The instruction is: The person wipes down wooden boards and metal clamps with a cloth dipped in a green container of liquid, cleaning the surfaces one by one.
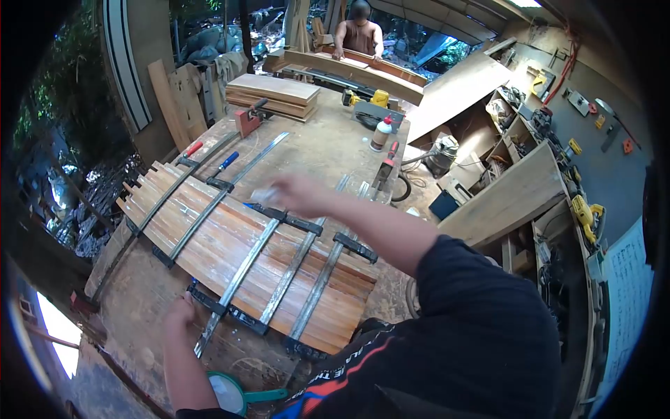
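A panel of glued wooden strips (pixel 230 244) lies on the workbench, with several bar clamps (pixel 248 269) across it and whitish smears on top. My left hand (pixel 180 307) is closed at the near end of one clamp, where its handle would be; the fingers hide most of the grip. Over the panel's far edge, my right hand (pixel 300 195) is blurred, its fingers drawn together around a small whitish thing (pixel 264 195) that I cannot make out. Near my left forearm sits a green-rimmed container (pixel 237 387) with something white inside.
On the workbench (pixel 307 150) stand stacked boards (pixel 272 96), a glue bottle (pixel 381 134) and a yellow circular saw (pixel 377 105). A red-handled clamp (pixel 386 166) lies along the right edge. Another person (pixel 359 35) handles a long wooden piece (pixel 349 66) beyond. Tool shelves line the right.
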`<control>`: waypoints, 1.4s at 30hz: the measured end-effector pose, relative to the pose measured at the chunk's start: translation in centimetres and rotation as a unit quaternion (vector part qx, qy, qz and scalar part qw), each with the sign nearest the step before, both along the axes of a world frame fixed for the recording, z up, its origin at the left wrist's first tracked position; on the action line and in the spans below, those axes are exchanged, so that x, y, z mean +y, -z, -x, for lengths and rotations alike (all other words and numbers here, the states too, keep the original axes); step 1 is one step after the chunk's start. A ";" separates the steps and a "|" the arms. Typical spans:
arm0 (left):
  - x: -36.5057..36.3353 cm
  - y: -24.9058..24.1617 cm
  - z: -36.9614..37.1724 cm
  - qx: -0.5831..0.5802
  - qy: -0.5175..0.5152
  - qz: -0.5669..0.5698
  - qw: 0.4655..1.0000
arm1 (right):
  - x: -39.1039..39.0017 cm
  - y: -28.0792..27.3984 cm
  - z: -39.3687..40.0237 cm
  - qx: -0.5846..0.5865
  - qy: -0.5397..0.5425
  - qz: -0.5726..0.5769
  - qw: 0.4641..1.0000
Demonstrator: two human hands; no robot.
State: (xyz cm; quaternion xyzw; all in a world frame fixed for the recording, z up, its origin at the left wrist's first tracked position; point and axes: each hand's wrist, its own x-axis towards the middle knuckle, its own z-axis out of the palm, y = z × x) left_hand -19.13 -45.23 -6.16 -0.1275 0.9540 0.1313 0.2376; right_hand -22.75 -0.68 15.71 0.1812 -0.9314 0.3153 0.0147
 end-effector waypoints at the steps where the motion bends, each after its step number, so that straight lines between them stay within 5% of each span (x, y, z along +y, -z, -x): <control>1: 0.2 -0.6 0.0 -0.007 0.009 0.008 1.000 | 2.1 -3.1 -1.0 -0.003 0.087 0.005 0.996; 3: 0.6 -1.2 -0.2 0.007 -0.004 -0.008 1.000 | 7.3 -6.8 -2.4 0.238 0.170 0.047 0.955; 4: 0.7 -1.0 -0.7 0.007 -0.011 -0.016 1.000 | 9.3 -10.3 -3.9 0.183 0.233 0.128 0.946; 6: 0.8 -1.2 -0.8 -0.016 0.007 -0.002 1.000 | 13.2 -13.2 -3.9 0.274 0.172 0.373 0.870; 9: 0.2 0.2 0.9 0.040 0.011 -0.037 0.998 | 13.7 -14.7 -5.9 0.207 0.122 0.270 0.932; 10: -0.4 2.2 0.5 0.059 -0.001 -0.060 0.996 | 13.7 -13.2 -6.0 0.161 0.115 0.185 0.963; 12: -2.6 6.2 1.9 0.040 -0.011 -0.021 0.999 | 10.5 -9.0 -6.0 0.087 0.061 0.193 0.975; 14: 1.0 -1.5 -0.8 -0.004 -0.027 -0.054 0.998 | 6.6 -5.5 -5.9 0.001 0.083 0.146 0.986; 15: 0.9 -1.1 -1.2 -0.010 -0.016 -0.031 0.999 | 4.6 -3.9 -5.7 -0.013 0.078 0.111 0.991; 18: 0.5 -0.9 -0.5 0.004 0.002 0.023 1.000 | -1.4 1.4 -1.3 0.017 0.050 0.018 0.998; 22: 1.7 -2.4 -0.9 -0.006 -0.016 0.026 1.000 | -8.1 11.7 5.7 0.006 0.049 0.039 0.998; 25: 1.6 -2.3 -1.0 0.004 -0.016 0.032 0.999 | -11.9 16.4 6.4 -0.028 0.022 -0.095 0.995; 28: 2.2 -3.3 -1.4 0.000 -0.022 0.020 1.000 | -15.9 19.5 4.9 0.071 0.062 -0.084 0.992; 29: 2.2 -2.5 -1.5 -0.001 -0.031 0.010 0.999 | -16.8 17.7 2.5 0.094 0.017 -0.174 0.980; 31: 1.4 -1.5 -0.8 0.007 -0.038 -0.001 0.999 | -19.3 18.3 0.1 -0.074 -0.030 -0.023 0.997; 32: 1.1 -1.3 -0.5 0.000 -0.032 -0.001 0.999 | -21.0 23.0 -0.2 0.028 -0.094 -0.018 0.995; 33: 0.8 -1.1 -0.5 -0.007 -0.026 0.000 1.000 | -21.2 17.6 -3.1 -0.047 -0.229 0.013 0.972; 36: 0.9 -1.4 -0.5 0.011 -0.028 -0.009 1.000 | -20.9 18.4 -3.2 -0.050 -0.265 0.027 0.963; 38: 1.0 -1.1 -0.8 0.021 -0.035 -0.017 0.999 | -17.7 21.8 0.5 0.148 -0.364 0.085 0.915; 41: 0.8 -0.5 -0.9 0.031 -0.045 -0.025 0.998 | -8.1 20.2 6.0 0.037 -0.199 -0.048 0.978; 42: 1.0 -1.0 -1.1 0.032 -0.048 -0.024 0.998 | -7.3 18.7 5.9 0.004 -0.105 0.018 0.994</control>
